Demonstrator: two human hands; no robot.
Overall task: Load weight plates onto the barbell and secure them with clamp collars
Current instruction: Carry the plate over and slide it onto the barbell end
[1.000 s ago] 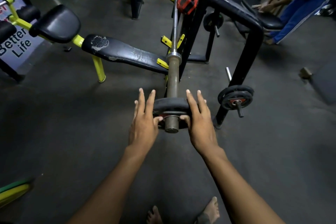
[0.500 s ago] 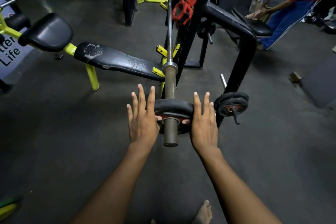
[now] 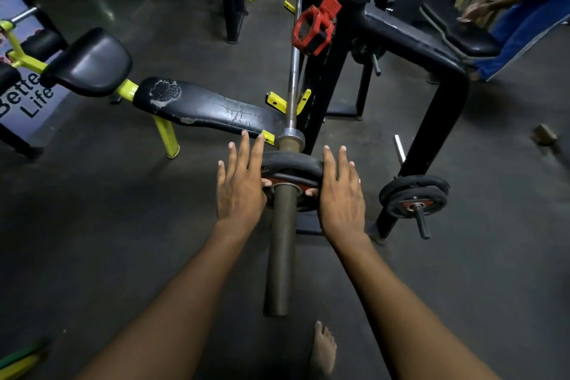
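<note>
Since a second ago the weight plate (image 3: 291,165) has travelled up the barbell (image 3: 280,244) sleeve from near its tip; it now sits close to the inner collar, with a long stretch of bare sleeve behind it.

Head view: left hand (image 3: 240,187) and right hand (image 3: 340,191) flank the plate, palms against its rim, fingers straight, thumbs pressing its near face. Bar rests in the yellow hooks of the bench rack. Red clamp collar (image 3: 314,28) hangs by the black upright, well apart from the plate. Two more plates (image 3: 413,196) sit on a storage peg to the right. Black bench (image 3: 203,109) lies left. One bare foot (image 3: 322,348) shows below.
</note>
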